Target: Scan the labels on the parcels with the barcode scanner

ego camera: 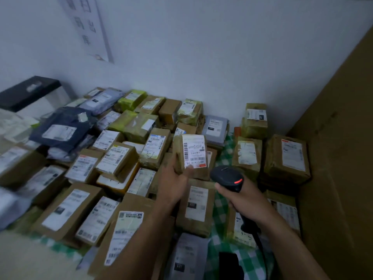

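loose parcels (86, 168): lay packed together over the green-checked surface (224, 156), labels mostly face up, none of them gripped.
left hand (174, 183): gripped the held parcel from below, fingers curled round its lower end, thumb tip on the label's bottom edge.
held parcel (178, 152): stood raised above the heap, just left of the barcode scanner; near upright, long axis running bottom to top.
label (194, 151): faced back toward the person, long side up the parcel; carried bars down its left edge and across its foot.
barcode scanner (227, 175): hung just below and right of the label, apart from it; pointed its nose away and up-left toward the parcel, handle slanting down to the right, red light lit on its back.
right hand (245, 202): wrapped closed round the scanner's handle; could not tell whether the trigger was pressed.
step in hand: judged as aiming at the label. Would likely have gone best with the thumb slid clear of the lower bars, the label turned squarely to the nose, and both hands steadied until the read.
cardboard sheet (333, 158): stood along the right side.
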`<state>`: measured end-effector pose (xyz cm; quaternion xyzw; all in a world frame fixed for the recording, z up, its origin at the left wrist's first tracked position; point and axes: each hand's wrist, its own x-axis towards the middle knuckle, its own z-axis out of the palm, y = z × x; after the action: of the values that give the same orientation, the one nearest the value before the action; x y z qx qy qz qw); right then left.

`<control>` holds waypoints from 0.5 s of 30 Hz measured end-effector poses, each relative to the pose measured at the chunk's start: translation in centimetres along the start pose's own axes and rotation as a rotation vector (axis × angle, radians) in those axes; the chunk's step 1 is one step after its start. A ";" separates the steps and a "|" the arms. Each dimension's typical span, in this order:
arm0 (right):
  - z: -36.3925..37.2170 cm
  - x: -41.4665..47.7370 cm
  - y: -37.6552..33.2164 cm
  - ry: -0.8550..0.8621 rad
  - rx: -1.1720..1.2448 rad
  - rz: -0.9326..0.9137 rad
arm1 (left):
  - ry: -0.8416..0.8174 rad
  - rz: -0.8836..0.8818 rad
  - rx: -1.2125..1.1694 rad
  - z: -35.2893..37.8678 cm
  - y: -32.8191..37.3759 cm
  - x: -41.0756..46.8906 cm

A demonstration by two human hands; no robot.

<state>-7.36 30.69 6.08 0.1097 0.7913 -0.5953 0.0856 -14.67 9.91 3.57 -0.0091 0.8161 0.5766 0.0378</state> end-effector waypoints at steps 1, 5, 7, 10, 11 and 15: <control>0.6 0.4 -0.3 -0.021 -0.011 -0.011 | 0.017 -0.018 0.063 -1.9 -0.1 0.3; 3.0 2.1 -1.0 -0.117 -0.052 -0.019 | 0.039 -0.204 0.265 -8.4 -1.9 1.3; 4.0 2.6 -1.3 -0.154 -0.078 -0.031 | 0.027 -0.270 0.396 -10.5 -2.7 1.8; 4.9 3.0 -1.4 -0.201 -0.128 -0.031 | 0.014 -0.324 0.470 -11.8 -3.2 2.5; 5.1 3.2 -1.2 -0.209 -0.140 -0.023 | -0.004 -0.326 0.478 -11.9 -3.5 2.6; 5.4 3.5 -1.6 -0.194 -0.142 0.009 | -0.011 -0.312 0.486 -11.7 -5.4 2.6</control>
<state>-11.14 25.36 5.12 0.0487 0.8188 -0.5454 0.1723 -17.52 -2.82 2.23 -0.1222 0.9189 0.3514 0.1313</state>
